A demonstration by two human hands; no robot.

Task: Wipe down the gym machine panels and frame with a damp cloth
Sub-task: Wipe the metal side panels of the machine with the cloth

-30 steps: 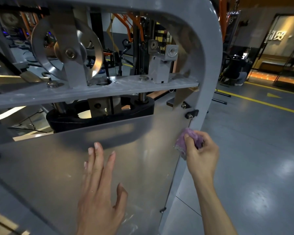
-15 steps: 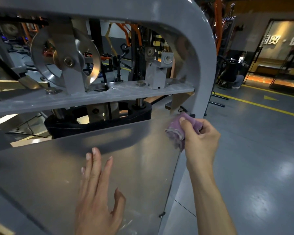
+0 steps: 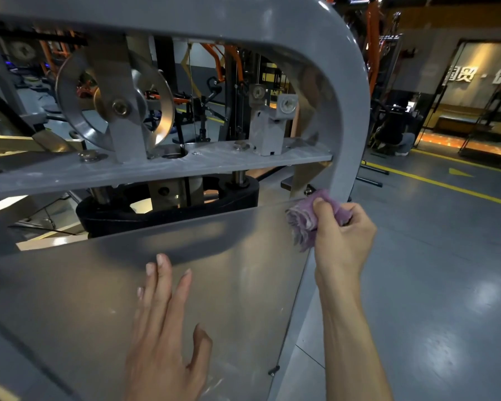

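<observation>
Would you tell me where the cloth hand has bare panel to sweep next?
Free: the clear panel left of the left hand, and the strip between that hand and the right hand gripping the purple cloth. Crowded: above the crossbar, around the pulley.

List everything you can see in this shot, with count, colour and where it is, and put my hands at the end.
cloth: one, purple, at the panel's top right corner
panel: one, translucent grey, lower centre
frame: one, grey, arching over the top and right
pulley wheel: one, silver, upper left
crossbar: one, grey, middle
floor: grey, yellow lines, right
left hand: flat on the panel
right hand: grips the cloth
</observation>
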